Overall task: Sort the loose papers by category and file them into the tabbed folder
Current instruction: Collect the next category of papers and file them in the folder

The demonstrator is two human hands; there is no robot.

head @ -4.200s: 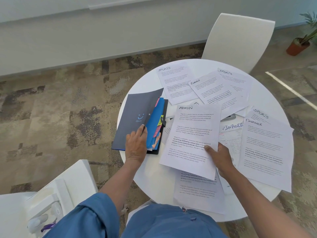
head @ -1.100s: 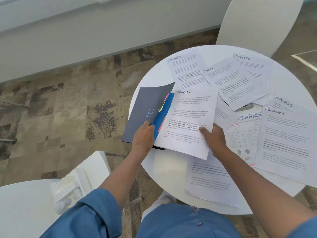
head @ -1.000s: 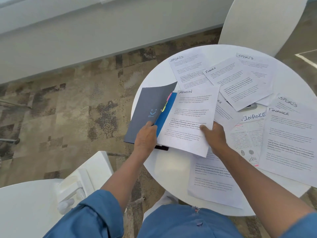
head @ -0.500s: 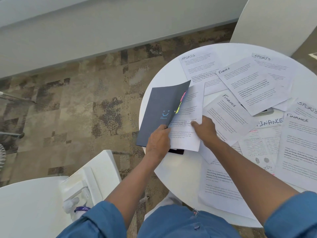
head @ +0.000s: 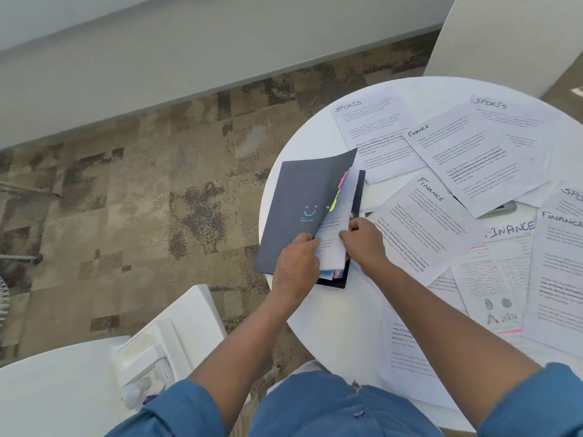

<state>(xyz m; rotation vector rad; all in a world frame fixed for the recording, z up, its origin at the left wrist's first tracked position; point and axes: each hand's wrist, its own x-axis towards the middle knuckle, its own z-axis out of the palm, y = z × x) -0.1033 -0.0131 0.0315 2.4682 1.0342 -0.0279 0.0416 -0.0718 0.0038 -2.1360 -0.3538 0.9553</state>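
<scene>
A dark grey tabbed folder (head: 299,203) with a blue smiley lies at the left edge of the round white table (head: 334,329). My left hand (head: 295,266) grips the lower edge of its lifted front cover. My right hand (head: 362,239) pinches the right edge of a white sheet (head: 334,244), which sits mostly inside the folder, under the cover. Pink and yellow tabs (head: 339,190) stick out beside it. Loose papers headed SPORTS (head: 372,130) and FINANCE (head: 422,222) are spread over the table to the right.
A white chair back (head: 504,36) stands behind the table. At lower left, another white chair (head: 183,339) holds a small white device. A dark flat object (head: 501,209) peeks from under the papers. Patterned carpet covers the floor on the left.
My right hand has slid the ADMIN sheet leftward from the table into the folder, under the cover held up by my left hand. A FINANCE sheet beneath it is now uncovered. The camera view shifted left.
</scene>
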